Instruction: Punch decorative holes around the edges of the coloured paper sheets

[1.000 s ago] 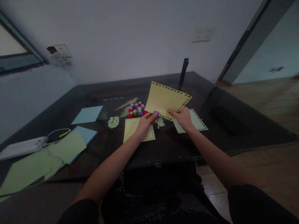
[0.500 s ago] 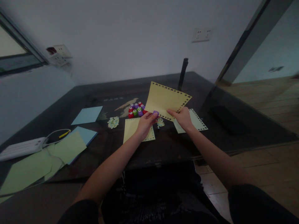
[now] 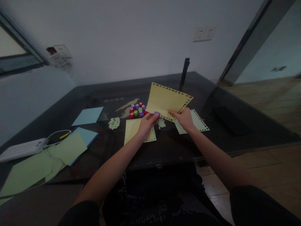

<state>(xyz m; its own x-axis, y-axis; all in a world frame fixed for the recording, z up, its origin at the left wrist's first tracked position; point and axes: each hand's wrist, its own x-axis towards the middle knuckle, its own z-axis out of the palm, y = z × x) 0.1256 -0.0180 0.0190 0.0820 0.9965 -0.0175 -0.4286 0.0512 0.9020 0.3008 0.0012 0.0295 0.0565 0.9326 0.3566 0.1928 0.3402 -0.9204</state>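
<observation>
With the left hand [image 3: 146, 124] pinching a small purple punch [image 3: 157, 113] on the yellow sheet [image 3: 166, 99] gripped by the right hand [image 3: 184, 119], the unsupported paper may buckle and misalign the next hole.

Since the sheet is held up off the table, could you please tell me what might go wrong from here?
The yellow sheet is gripped only at its lower edge, by the right hand and the purple punch in the left hand, so it may sag or slip, misplacing the next hole. The left forearm also hangs over the punched sheet and could drag it or scatter the cut-out scraps.
</observation>
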